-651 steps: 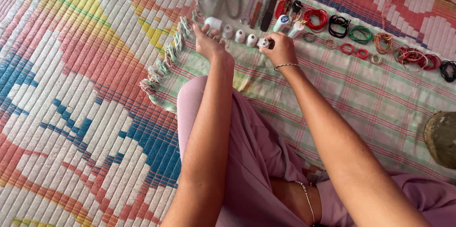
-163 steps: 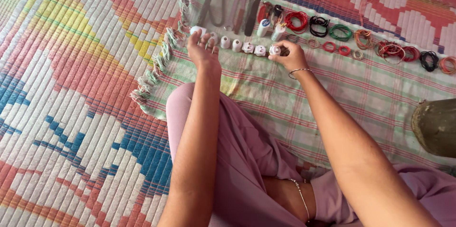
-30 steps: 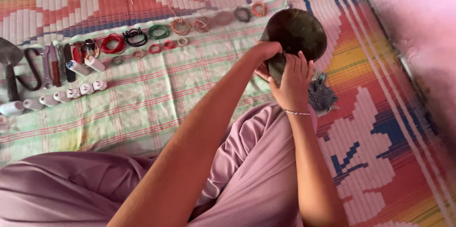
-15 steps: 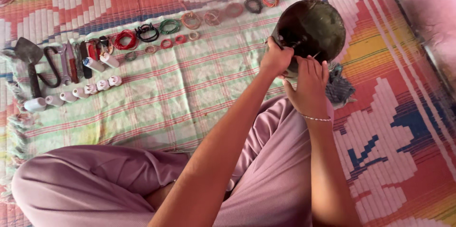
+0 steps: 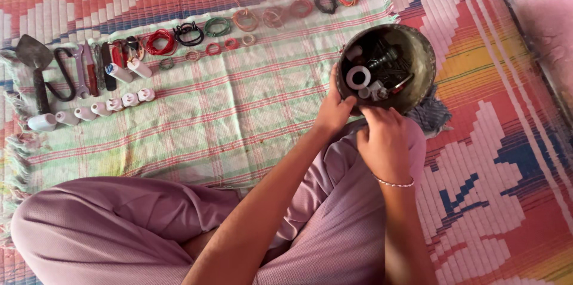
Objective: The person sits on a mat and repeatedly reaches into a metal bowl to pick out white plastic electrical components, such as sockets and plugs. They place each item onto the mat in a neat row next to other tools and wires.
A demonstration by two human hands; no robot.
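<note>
1. Head view looked down on a person sitting cross-legged on a patterned woven mat [image 5: 107, 4], both hands at a dark round metal bowl [image 5: 418, 85] out past the right knee.
2. Left hand [image 5: 335, 112] had its fingers closed on the bowl's near-left rim, thumb on the outside wall. Right hand [image 5: 385, 139] sat just below the near rim, fingers curled against the bowl's underside and seemingly gripping it, though the fingertips were hidden.
3. Bowl lay directly ahead of both sets of fingers, touching them, tilted so its open mouth faced up toward the camera. Being round, it had no long axis to speak of. Neither hand was nearer; both were on it.
4. Inside, just beyond the right fingers, lay a white ring-shaped roll [image 5: 359, 76], small white fittings [image 5: 376, 89] and dark metal parts I could not make out.
5. Well off to the left of the fingers, on a checked cloth [image 5: 239, 118], sat a row of wire coils [image 5: 218, 25], a row of small white pieces [image 5: 113, 105] and hand tools [image 5: 77, 73].
</note>
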